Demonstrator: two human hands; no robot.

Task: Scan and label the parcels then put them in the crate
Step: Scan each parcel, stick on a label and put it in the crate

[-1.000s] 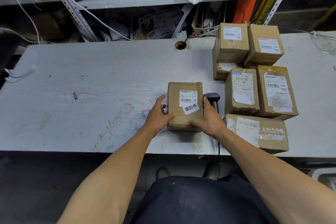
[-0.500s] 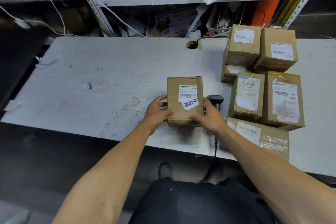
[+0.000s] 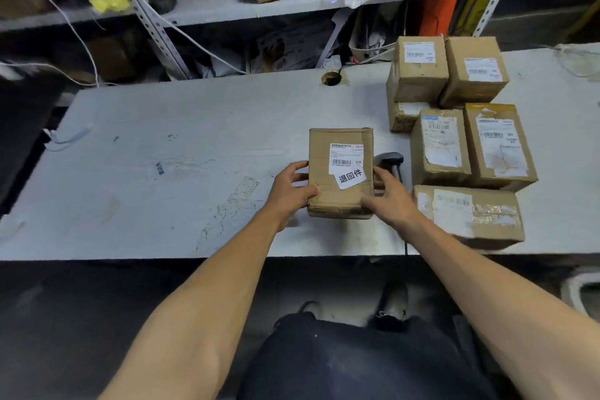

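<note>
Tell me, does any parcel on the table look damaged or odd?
Yes. The flat parcel nearest the table edge has a torn label and wrinkled tape. On the held parcel, the white sticker sits crooked.

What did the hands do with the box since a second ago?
Hardly anything changed. The left hand and right hand keep gripping the box by its near corners on the table; only the camera shifted. The scanner and the stacked boxes stayed put.

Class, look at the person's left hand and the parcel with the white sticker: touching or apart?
Touching. The head view shows the left hand gripping the parcel, thumb over its near left corner.
</note>
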